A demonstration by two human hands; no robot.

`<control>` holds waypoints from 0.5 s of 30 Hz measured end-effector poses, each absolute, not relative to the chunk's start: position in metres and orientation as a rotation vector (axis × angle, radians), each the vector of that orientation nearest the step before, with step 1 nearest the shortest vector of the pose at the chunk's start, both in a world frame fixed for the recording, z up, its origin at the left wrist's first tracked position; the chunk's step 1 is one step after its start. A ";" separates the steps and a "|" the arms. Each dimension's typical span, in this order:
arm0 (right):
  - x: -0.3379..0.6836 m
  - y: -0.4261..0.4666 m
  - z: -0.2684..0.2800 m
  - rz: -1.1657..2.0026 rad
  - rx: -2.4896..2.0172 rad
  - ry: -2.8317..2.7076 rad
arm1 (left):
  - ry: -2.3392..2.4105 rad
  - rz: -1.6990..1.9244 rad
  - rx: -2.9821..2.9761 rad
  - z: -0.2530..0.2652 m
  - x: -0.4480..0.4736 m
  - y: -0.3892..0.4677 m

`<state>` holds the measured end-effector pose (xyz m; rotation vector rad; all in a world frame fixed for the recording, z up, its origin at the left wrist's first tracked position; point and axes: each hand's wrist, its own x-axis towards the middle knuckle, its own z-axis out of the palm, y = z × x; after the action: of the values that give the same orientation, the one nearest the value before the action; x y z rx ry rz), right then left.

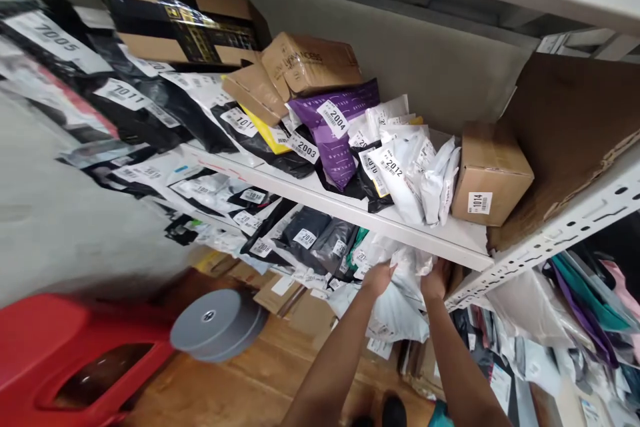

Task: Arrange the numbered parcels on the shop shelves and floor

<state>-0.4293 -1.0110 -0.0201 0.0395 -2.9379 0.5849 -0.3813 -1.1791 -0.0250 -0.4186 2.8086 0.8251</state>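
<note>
Shelves packed with numbered parcels fill my feed, and I'll go left to right. Far left there's a red plastic stool [75,360] on the wooden floor, with a grey round disc-shaped thing [217,323] just beside it. Above that, black mailers tagged 7005 and 1011 spill off the rack. On the white metal shelf [350,210] sit a purple mailer labelled 2004 [340,130], a white poly bag marked 2012 [400,180], then a small cardboard box tagged 1014 [490,173] near the right upright.

Under that shelf, the left hand [379,277] is reaching into the lower row, fingers curled onto a white poly mailer [400,303] that hangs out past the shelf edge. The right hand [436,279] is right next to it, clamped on the same mailer's upper right side, partly tucked under the shelf lip, so I can't see those fingertips. Both hands are close together with the mailer between them.
</note>
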 end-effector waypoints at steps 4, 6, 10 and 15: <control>-0.420 -1.009 0.005 0.431 0.058 -3.109 | 2.800 0.848 -0.398 -0.024 -0.382 -1.179; -0.426 -1.016 0.017 0.366 0.081 -3.203 | 2.798 0.862 -0.396 -0.023 -0.382 -1.179; -0.456 -1.036 0.033 0.345 0.154 -3.209 | 2.783 0.870 -0.401 -0.018 -0.380 -1.178; -0.479 -1.031 0.031 0.367 0.199 -3.163 | 2.775 0.860 -0.393 -0.014 -0.378 -1.178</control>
<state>-0.4793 -1.0311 0.0307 0.1986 -3.1631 0.3665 -0.3781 -1.1780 -0.0138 -0.3931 2.7754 0.8601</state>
